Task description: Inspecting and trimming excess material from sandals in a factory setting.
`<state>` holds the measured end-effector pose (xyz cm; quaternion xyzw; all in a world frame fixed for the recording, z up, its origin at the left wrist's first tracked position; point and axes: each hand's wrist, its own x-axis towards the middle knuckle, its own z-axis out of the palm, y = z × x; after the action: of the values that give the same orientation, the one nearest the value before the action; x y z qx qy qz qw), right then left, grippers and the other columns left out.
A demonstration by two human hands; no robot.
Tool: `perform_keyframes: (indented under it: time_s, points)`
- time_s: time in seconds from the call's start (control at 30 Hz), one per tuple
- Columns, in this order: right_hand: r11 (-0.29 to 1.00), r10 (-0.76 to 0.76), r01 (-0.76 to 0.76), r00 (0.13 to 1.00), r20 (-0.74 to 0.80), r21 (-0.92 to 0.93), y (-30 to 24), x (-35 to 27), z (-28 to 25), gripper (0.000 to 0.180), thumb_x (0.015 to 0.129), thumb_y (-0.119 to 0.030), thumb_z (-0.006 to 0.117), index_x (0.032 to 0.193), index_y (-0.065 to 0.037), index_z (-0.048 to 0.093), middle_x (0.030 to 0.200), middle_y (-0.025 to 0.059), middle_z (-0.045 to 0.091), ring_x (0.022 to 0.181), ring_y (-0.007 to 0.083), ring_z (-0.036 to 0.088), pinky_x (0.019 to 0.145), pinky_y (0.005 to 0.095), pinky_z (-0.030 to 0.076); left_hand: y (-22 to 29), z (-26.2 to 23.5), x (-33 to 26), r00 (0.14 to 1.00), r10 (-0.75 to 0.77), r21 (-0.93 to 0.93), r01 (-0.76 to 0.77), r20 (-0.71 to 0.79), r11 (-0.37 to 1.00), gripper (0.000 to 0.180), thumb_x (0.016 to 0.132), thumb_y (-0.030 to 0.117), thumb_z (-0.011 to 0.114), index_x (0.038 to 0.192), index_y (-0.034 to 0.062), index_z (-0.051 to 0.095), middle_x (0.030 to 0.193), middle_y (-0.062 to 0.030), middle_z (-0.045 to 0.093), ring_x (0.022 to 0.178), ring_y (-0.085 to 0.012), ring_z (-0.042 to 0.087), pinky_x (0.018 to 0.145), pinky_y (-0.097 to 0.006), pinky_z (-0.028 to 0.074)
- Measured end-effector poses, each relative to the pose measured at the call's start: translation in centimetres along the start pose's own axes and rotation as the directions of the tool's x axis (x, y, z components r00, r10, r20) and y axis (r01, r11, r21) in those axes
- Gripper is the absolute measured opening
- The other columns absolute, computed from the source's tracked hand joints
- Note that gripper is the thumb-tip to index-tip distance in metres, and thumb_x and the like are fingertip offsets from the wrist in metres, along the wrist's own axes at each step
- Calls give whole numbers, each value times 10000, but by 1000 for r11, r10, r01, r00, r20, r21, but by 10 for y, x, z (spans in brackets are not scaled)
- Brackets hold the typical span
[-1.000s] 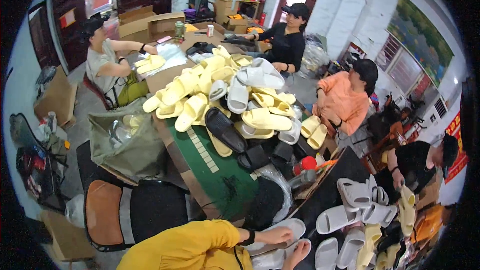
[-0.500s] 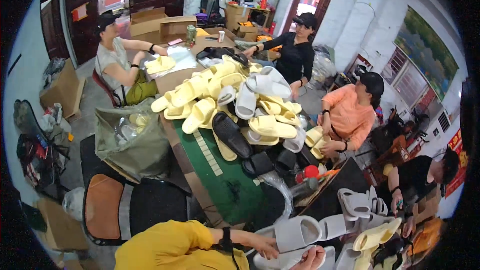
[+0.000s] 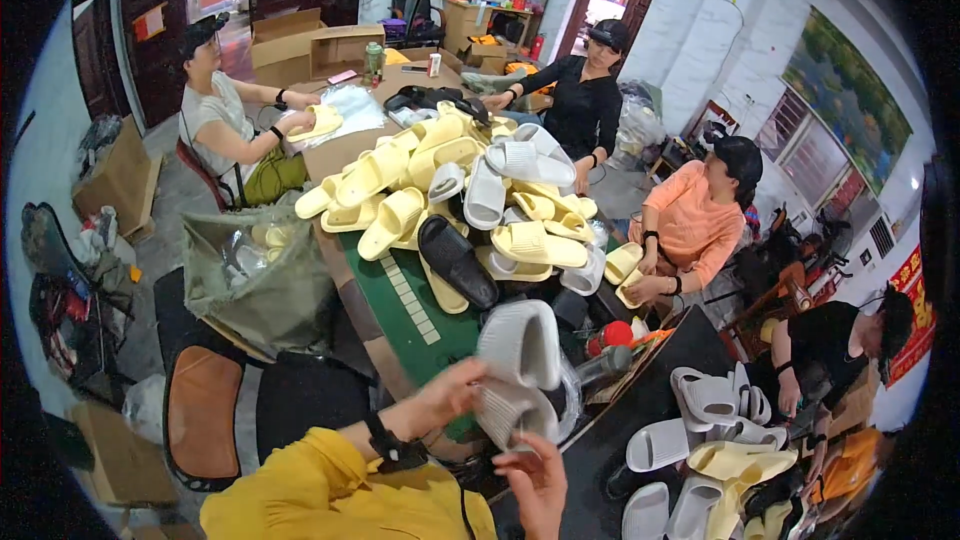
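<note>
Now your left hand (image 3: 452,392) is gripping a pair of grey slippers (image 3: 518,368) just beside the slipper pile (image 3: 470,190) on the counter (image 3: 420,325), while your right hand (image 3: 535,470) is hovering open beneath them.

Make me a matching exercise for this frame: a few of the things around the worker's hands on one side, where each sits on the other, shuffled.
Things:
1. grey slide sandals
2. black sandal
3. plastic bag
4. orange chair

Places:
A. left of the table, open, by the green mat
B. between both hands
C. lower left, on the floor
D. on the heap's near edge

Pairs: 1-B, 2-D, 3-A, 4-C
</note>
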<state>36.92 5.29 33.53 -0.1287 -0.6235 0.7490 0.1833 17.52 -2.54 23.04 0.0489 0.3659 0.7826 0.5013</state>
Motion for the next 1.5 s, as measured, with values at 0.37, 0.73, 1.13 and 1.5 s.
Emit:
perform_keyframes:
  time_s: [0.37, 0.73, 1.13, 1.5]
  points:
    - [950, 282, -291, 955, -93, -112, 96, -26, -55, 287, 948, -99, 531, 1219, -4, 549, 1119, 86, 612, 1022, 183, 591, 874, 289, 468, 23, -170, -16, 694, 252, 129, -226, -674, 966, 205, 880, 321, 556, 954, 130, 548, 756, 12, 512, 619, -126, 454, 542, -285, 358]
    - [878, 472, -471, 821, -322, 86, 122, -52, -72, 266, 950, -183, 551, 1164, -29, 588, 1059, 54, 640, 948, 154, 596, 811, 269, 464, 129, -292, 38, 664, 731, 942, 123, 156, -313, 283, 934, 212, 424, 1078, 8, 557, 961, -158, 602, 933, -278, 572, 811, -382, 446]
    - [887, 455, -449, 814, -361, 106, 154, -57, -75, 304, 948, -230, 569, 1171, -24, 587, 1017, 56, 631, 911, 145, 581, 785, 258, 462, 226, -148, 121, 758, 548, 733, -140, -353, 665, 434, 897, 300, 557, 1222, 12, 558, 1088, -53, 597, 1001, -165, 528, 892, -295, 405]
    - [932, 324, -357, 728, -604, 69, 153, -74, -123, 273, 927, -123, 544, 1166, 6, 574, 1093, 81, 627, 1015, 151, 596, 868, 274, 466, 13, -103, 86, 973, -222, 621, 207, -53, 756, 337, 949, 262, 539, 1210, 51, 561, 1152, -69, 590, 1059, -196, 582, 929, -327, 449]
